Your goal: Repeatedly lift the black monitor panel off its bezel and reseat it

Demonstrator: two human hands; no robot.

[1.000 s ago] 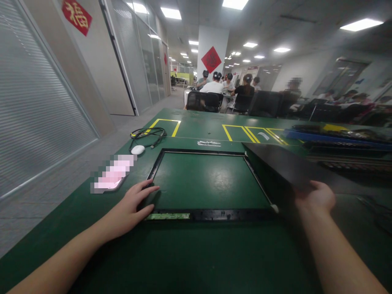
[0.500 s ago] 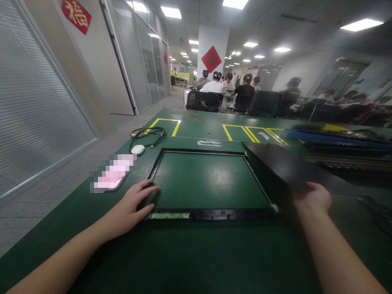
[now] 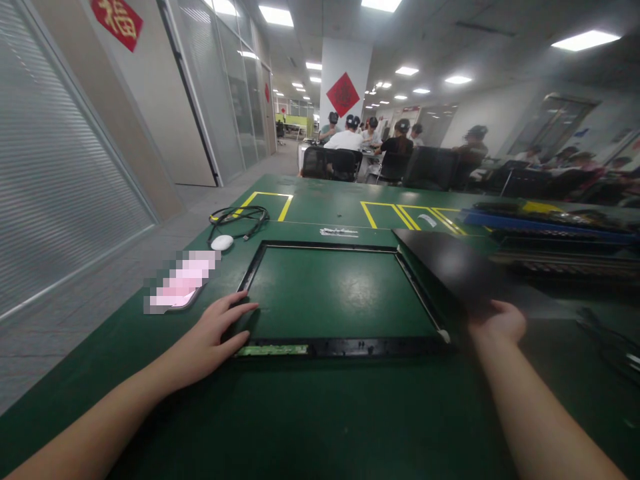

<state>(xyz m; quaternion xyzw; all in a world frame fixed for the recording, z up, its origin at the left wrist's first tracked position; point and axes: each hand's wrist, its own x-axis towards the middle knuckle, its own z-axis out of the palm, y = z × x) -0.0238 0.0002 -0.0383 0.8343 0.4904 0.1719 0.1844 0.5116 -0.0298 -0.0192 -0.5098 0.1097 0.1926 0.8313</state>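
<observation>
A black rectangular frame [image 3: 340, 347], like a monitor bezel, lies flat on the green table, with a green circuit strip [image 3: 275, 350] along its near left part. My left hand [image 3: 220, 328] rests at the frame's near left corner, fingers outstretched and touching its edge. At the right, my right hand [image 3: 501, 323] grips a thin dark panel [image 3: 450, 267] by its near side; the panel is tilted up beside the frame's right edge. Most of the right fingers are hidden behind the panel, the thumb side showing.
Left of the frame are a white mouse [image 3: 222, 243], a coiled black cable [image 3: 240, 220] and a blurred-out pink phone [image 3: 183, 283]. Dark strips and a blue tray [image 3: 540, 220] sit at the right. Yellow tape [image 3: 380, 204] marks the far table. Several people sit beyond.
My right hand and the dark panel have shifted slightly left, and the panel's tilt has changed a little. The view has moved slightly. My left hand stays on the frame.
</observation>
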